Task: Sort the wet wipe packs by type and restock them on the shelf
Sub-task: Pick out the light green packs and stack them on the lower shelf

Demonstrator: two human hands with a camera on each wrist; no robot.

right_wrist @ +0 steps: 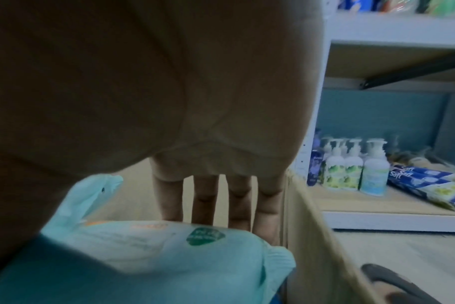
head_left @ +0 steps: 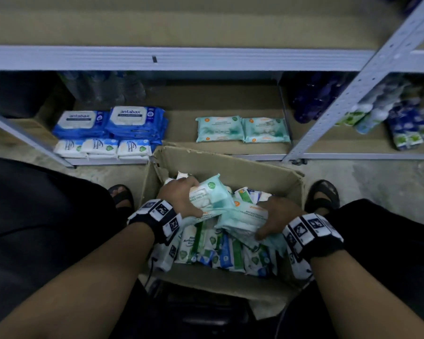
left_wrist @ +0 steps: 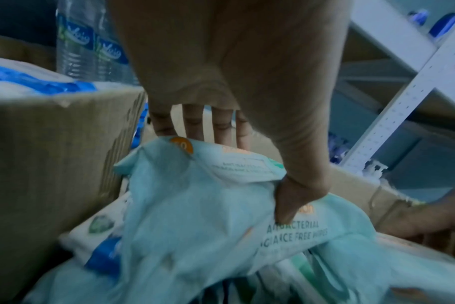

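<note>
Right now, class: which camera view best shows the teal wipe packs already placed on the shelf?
The head view: the two teal packs lie side by side on the bottom shelf, unobstructed. Neither wrist view shows them; each shows only teal packs in a hand.

the pack under the left hand (head_left: 179,195) is pale teal (head_left: 212,194) with an orange dot and a dark green badge; the pack under the right hand (head_left: 277,220) is the same pale teal (head_left: 245,216) with orange lettering; the cardboard box (head_left: 230,165) is plain brown; the shelf packs (head_left: 136,119) are bright blue with white lids, the front row (head_left: 101,148) white with green badges, two more (head_left: 242,129) teal with orange dots; the shelf frame (head_left: 206,58) is pale grey; both wristbands (head_left: 162,216) are black with black-and-white square markers; the pump bottles (right_wrist: 351,166) are white with green leafy labels
</note>
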